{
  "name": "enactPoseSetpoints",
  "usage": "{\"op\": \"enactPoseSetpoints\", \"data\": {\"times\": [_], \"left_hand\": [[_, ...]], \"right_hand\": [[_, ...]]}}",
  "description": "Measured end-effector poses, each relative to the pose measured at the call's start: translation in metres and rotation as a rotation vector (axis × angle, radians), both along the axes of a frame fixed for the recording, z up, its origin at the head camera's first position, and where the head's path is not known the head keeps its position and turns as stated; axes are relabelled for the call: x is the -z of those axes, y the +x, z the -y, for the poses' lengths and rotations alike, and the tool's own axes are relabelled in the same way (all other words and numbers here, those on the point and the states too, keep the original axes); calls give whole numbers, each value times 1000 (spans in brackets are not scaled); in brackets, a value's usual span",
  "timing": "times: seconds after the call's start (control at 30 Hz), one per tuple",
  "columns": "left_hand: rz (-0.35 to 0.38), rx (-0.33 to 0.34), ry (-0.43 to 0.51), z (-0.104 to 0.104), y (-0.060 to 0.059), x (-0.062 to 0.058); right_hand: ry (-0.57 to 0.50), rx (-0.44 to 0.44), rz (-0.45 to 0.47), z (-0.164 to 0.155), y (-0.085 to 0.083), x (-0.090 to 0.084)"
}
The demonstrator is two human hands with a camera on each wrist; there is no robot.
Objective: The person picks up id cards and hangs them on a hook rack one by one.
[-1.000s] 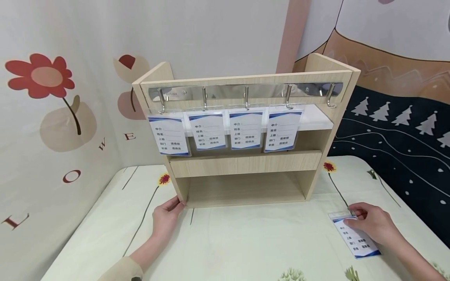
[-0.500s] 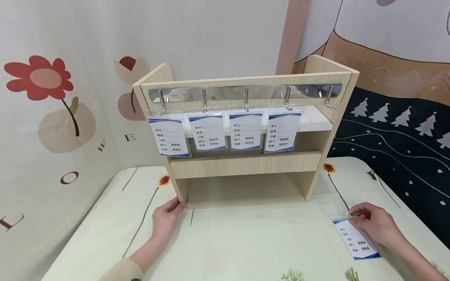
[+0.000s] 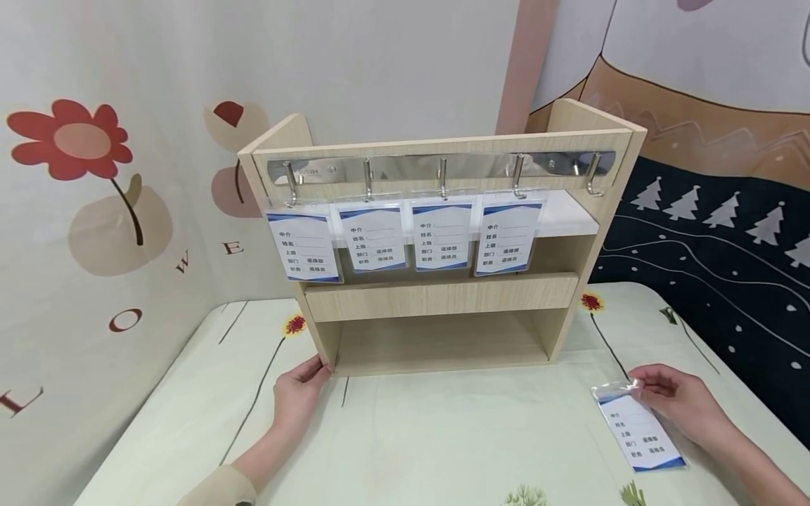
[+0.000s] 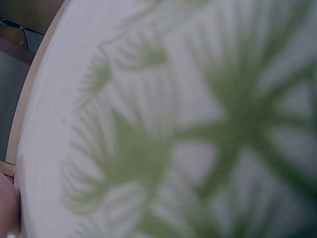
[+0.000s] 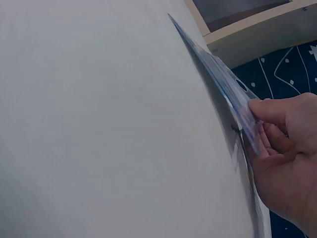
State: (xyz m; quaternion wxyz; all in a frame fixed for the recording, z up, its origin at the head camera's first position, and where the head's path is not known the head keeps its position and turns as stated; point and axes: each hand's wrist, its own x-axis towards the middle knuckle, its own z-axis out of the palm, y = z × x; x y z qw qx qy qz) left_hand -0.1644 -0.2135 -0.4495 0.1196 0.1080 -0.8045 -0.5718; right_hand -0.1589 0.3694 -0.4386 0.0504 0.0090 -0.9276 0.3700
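My right hand (image 3: 686,407) pinches a clear-sleeved ID badge (image 3: 640,434) by its top right corner, low over the right of the table. In the right wrist view the badge (image 5: 218,74) appears almost edge-on, its slot near the thumb. My left hand (image 3: 297,397) holds the bottom left front corner of a wooden shelf unit (image 3: 443,299), thumb in front. Several matching badges (image 3: 441,235) hang in a row from metal hooks (image 3: 444,177) across the unit's front. The rightmost hook (image 3: 593,174) carries no badge. Only a sliver of the left hand (image 4: 9,208) shows in its wrist view.
The table wears a pale cloth (image 3: 436,436) printed with flowers and green plants. Patterned curtains (image 3: 158,140) stand behind and left, and a dark tree-printed one (image 3: 709,246) on the right. A white panel (image 3: 566,213) sits inside the unit behind the badges.
The right hand's thumb has slid off the badge's face toward its top right corner, and the badge's upper part tilts up slightly. The left hand and the shelf unit stay put.
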Motion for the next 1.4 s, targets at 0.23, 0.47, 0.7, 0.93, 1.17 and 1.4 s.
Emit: {"op": "enactPoseSetpoints", "data": {"times": [0.23, 0.47, 0.7, 0.93, 1.17, 1.4], "left_hand": [[0, 3, 1, 0, 0, 1], [0, 7, -3, 1, 0, 2], [-10, -2, 2, 0, -2, 2], [-10, -8, -1, 0, 0, 1], [-10, -1, 1, -1, 0, 1], [-14, -6, -7, -1, 1, 0]], "right_hand": [[-29, -15, -11, 8, 3, -5], [-58, -17, 12, 13, 4, -9], [-65, -14, 9, 15, 5, -11], [-70, -25, -32, 19, 6, -15], [-70, -26, -14, 21, 8, -27], [-127, -41, -76, 19, 6, -44]]}}
